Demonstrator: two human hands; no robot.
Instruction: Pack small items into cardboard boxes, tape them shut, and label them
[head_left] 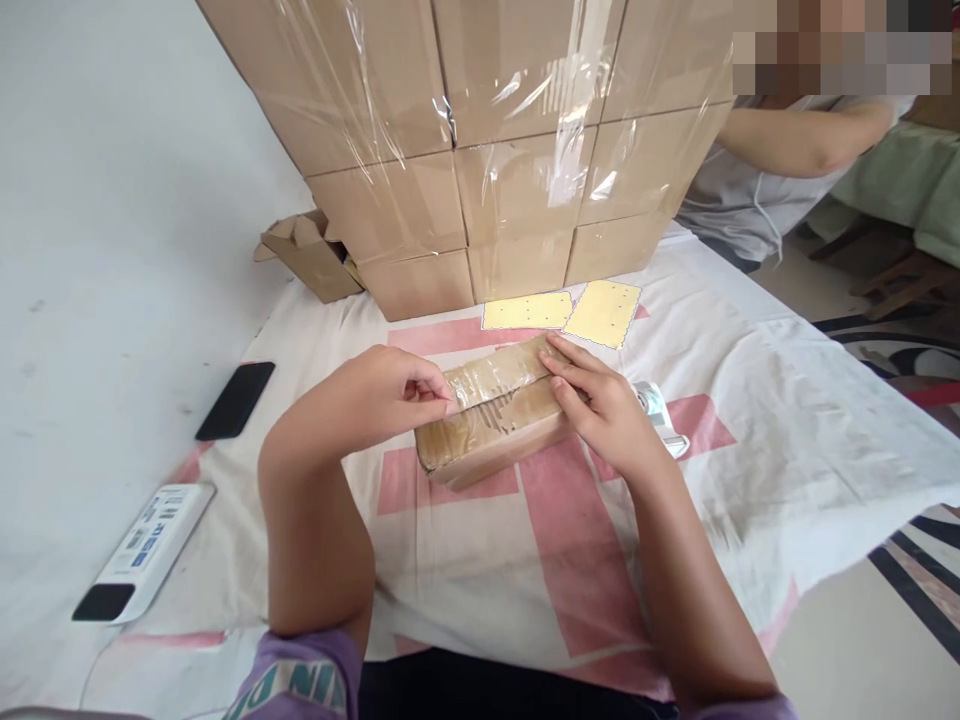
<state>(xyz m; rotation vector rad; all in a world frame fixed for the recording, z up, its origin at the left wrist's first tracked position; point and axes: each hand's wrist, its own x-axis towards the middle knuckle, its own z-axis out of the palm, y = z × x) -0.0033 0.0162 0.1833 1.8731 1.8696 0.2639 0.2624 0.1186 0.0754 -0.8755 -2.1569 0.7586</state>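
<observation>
A small brown cardboard box (495, 400) lies on the cloth in front of me, with shiny packing tape (484, 385) along its top and dark scuff marks beside the seam. At the box's left end my left hand (409, 390) is closed in a pinch over the taped seam; whatever lies between thumb and fingers is hidden. My right hand (596, 400) rests on the right end of the box, fingers stretched out across its top and edge. Partly behind that hand is a white tape dispenser (660, 415).
Plastic-wrapped stacked cartons (525, 190) stand at the back, with an open carton (315, 255) to their left. Two yellow paper pieces (570, 310) lie before the stack. A black phone (236, 400) and a white device (146, 550) lie left, near the wall. A person (787, 170) is at right.
</observation>
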